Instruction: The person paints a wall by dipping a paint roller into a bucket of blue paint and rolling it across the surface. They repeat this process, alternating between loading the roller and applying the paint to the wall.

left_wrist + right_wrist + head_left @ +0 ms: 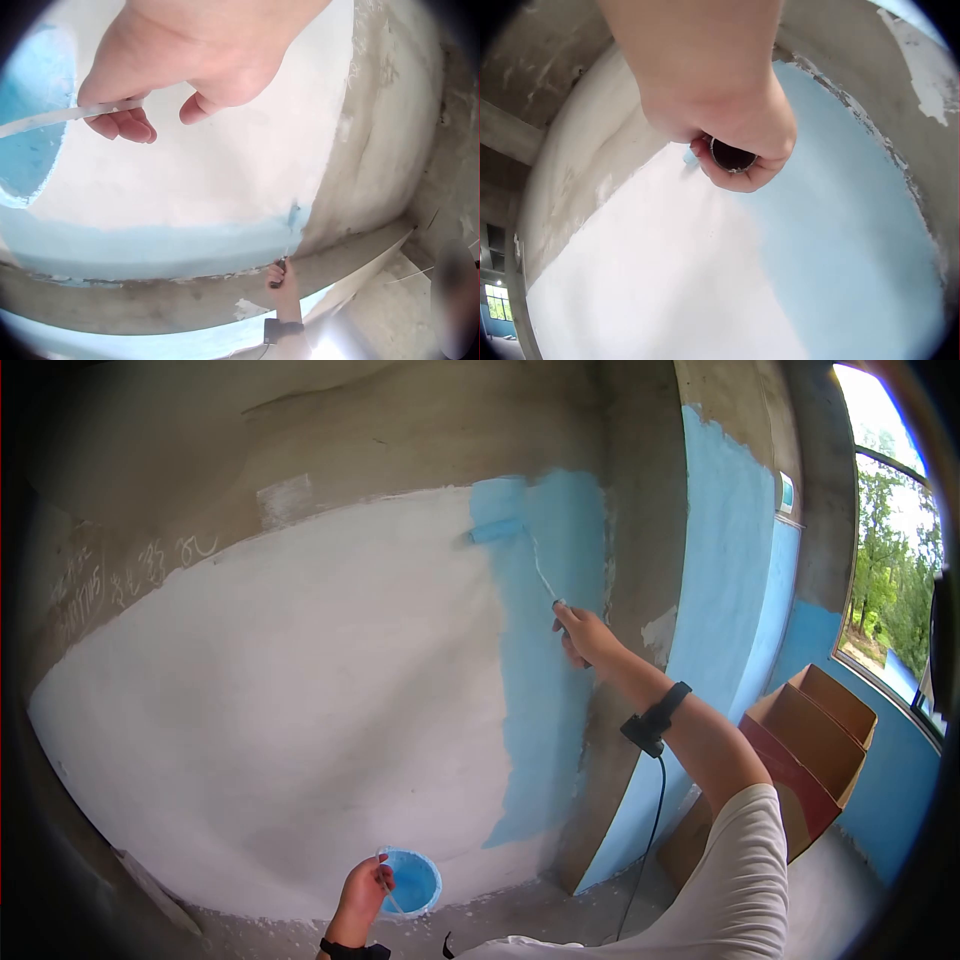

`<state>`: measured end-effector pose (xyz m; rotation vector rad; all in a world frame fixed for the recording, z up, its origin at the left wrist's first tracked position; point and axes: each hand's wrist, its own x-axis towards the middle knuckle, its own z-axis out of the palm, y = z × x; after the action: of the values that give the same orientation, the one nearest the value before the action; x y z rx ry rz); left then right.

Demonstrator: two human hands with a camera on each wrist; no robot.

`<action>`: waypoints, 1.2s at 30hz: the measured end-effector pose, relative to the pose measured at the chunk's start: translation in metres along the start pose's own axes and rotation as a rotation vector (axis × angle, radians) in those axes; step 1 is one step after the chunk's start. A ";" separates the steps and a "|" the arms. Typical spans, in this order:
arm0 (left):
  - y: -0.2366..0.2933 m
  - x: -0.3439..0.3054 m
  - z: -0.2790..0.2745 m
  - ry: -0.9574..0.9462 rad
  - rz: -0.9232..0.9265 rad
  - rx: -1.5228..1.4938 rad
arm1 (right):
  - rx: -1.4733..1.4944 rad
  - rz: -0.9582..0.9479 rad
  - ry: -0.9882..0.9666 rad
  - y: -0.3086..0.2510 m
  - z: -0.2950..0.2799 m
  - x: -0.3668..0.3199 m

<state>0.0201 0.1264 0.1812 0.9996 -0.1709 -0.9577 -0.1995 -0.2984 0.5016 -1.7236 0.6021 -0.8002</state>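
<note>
My right hand [585,633] grips the handle of a paint roller [497,531], arm raised toward the wall. The roller's blue sleeve lies against the upper wall, at the left edge of a fresh blue strip [550,660]. In the right wrist view the fingers wrap round the dark handle end [733,156]. Low down, my left hand [366,888] holds the pale bail handle [45,120] of a paint bucket [436,880] between thumb and fingers. Blue paint coats the bucket's inside.
White primed wall [330,690] spreads left of the blue strip, with bare grey plaster above. A grey pillar [640,510] juts out at the right, with blue on its side face. An opened cardboard box [810,740] stands below the window [895,550]. A cable [655,840] hangs from the right wrist strap.
</note>
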 end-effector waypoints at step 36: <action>-0.005 -0.039 0.047 0.087 0.063 0.008 | 0.185 -0.007 -0.019 0.058 0.065 0.000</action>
<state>-0.0306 0.1253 0.2152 1.0350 -0.1330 -0.8554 -0.1496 -0.2747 0.4338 -1.5637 0.4933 -0.8180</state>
